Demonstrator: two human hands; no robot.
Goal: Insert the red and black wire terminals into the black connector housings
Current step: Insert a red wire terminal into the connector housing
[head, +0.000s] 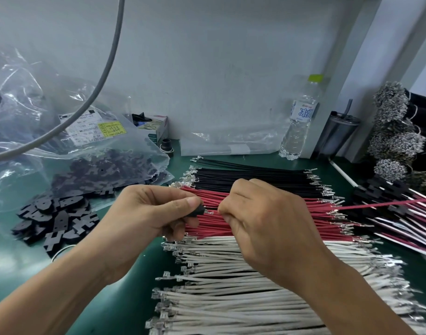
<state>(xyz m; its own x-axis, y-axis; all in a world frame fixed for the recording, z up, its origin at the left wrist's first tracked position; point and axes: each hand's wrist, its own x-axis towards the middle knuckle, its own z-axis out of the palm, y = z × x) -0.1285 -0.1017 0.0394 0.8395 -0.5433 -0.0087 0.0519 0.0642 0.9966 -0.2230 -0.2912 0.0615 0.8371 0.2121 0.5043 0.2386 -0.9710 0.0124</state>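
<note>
Left hand [154, 213] is pinching a black housing [197, 211] between thumb and fingers. Right hand [257, 218] is gripping a red wire [388, 203], its metal terminal [209, 212] sitting right at the housing mouth, over the red wire stack [323, 221]. Looks like insertion is starting; next it needs a straight, aligned push until seated.

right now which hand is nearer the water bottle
Right. The right hand is over the red wires, below and left of the water bottle; the left hand, pinching a black housing, sits farther left.
</note>
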